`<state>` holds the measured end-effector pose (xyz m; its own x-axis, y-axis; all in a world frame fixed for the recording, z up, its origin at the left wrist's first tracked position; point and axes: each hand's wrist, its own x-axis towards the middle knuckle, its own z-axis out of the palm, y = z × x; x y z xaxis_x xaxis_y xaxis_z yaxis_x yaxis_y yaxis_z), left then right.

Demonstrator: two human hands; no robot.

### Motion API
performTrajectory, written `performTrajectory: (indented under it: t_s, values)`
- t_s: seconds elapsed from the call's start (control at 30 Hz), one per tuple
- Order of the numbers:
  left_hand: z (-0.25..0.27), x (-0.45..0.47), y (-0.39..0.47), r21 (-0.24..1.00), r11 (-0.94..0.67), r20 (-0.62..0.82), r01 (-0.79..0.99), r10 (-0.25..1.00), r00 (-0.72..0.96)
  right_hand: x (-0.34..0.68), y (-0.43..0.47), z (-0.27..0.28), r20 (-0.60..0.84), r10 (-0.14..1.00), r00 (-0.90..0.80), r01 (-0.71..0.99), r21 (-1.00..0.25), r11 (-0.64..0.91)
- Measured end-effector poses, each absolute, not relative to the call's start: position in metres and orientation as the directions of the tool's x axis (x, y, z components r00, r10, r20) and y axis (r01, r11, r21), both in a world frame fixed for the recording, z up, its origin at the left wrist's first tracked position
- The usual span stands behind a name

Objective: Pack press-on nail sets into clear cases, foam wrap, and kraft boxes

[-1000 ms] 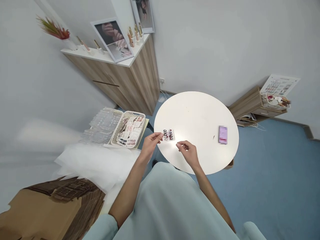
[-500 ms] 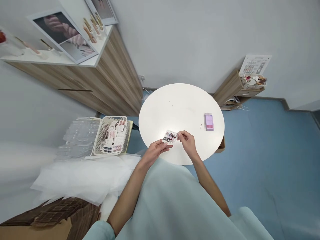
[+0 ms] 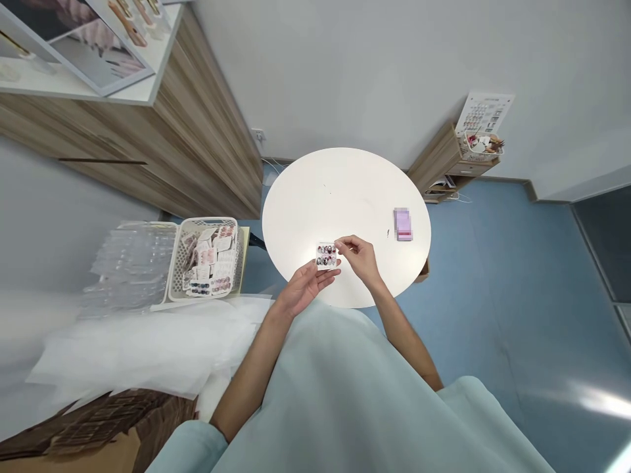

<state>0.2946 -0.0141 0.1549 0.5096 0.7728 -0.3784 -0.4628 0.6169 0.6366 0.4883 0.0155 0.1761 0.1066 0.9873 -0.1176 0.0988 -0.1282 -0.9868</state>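
Observation:
A small white card of press-on nails [image 3: 326,256], two rows of dark, red and pale patterned nails, is held above the near part of the round white table [image 3: 345,190]. My left hand [image 3: 304,286] grips its lower left side, with the fingers stretched beneath it. At the upper right edge, my right hand [image 3: 361,259] pinches the card between thumb and forefinger. A purple box [image 3: 403,225], blurred in the picture, lies on the table's right side, with a tiny dark bit beside it.
Left of the table, a white basket [image 3: 178,263] holds several nail cards. Clear plastic trays [image 3: 131,263] and white sheets [image 3: 148,348] lie beside it. A wooden cabinet [image 3: 207,125] stands back left; a small shelf unit [image 3: 440,157] stands at the wall, right.
The card has turned and now faces me more squarely, both hands still on it. My view has shifted, so the surroundings sit further left and higher.

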Motion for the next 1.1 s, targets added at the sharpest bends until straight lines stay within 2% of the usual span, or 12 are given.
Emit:
performTrajectory:
  t_s: [0.1, 0.2, 0.33, 0.43, 0.53, 0.63, 0.8, 0.93, 1.1]
  values:
    - [0.156, 0.290, -0.014, 0.696, 0.572, -0.405, -0.434, 0.812, 0.419, 0.479, 0.010, 0.188, -0.064, 0.983, 0.173, 0.178, -0.979, -0.095]
    - [0.155, 0.289, -0.015, 0.791, 0.502, -0.420, -0.348, 0.861, 0.288, 0.466, 0.002, 0.201, -0.045, 0.987, 0.156, 0.212, -0.974, -0.078]
    - [0.152, 0.292, -0.017, 0.896, 0.378, -0.361, -0.232, 0.926, 0.115, 0.451, -0.006, 0.203, -0.048, 0.982, 0.184, 0.265, -0.959, -0.097]
    - [0.151, 0.292, -0.018, 0.927, 0.325, -0.324, -0.187, 0.945, 0.034, 0.448, -0.006, 0.197, -0.049, 0.967, 0.248, 0.301, -0.945, -0.125]
    - [0.152, 0.288, -0.019, 0.937, 0.286, -0.298, -0.200, 0.954, -0.030, 0.454, -0.003, 0.192, -0.067, 0.958, 0.279, 0.275, -0.950, -0.146]
    - [0.155, 0.282, -0.018, 0.932, 0.295, -0.316, -0.208, 0.946, -0.075, 0.464, 0.000, 0.191, -0.139, 0.964, 0.226, 0.185, -0.965, -0.183]
    - [0.154, 0.273, -0.016, 0.875, 0.400, -0.405, -0.273, 0.913, 0.041, 0.472, 0.002, 0.193, -0.217, 0.961, 0.171, 0.081, -0.969, -0.233]
    - [0.151, 0.270, -0.015, 0.737, 0.527, -0.482, -0.423, 0.849, 0.218, 0.476, 0.003, 0.196, -0.209, 0.971, 0.120, 0.039, -0.976, -0.214]
    - [0.158, 0.272, -0.018, 0.610, 0.642, -0.397, -0.464, 0.755, 0.521, 0.478, 0.006, 0.198, -0.191, 0.982, 0.007, 0.004, -0.982, -0.191]
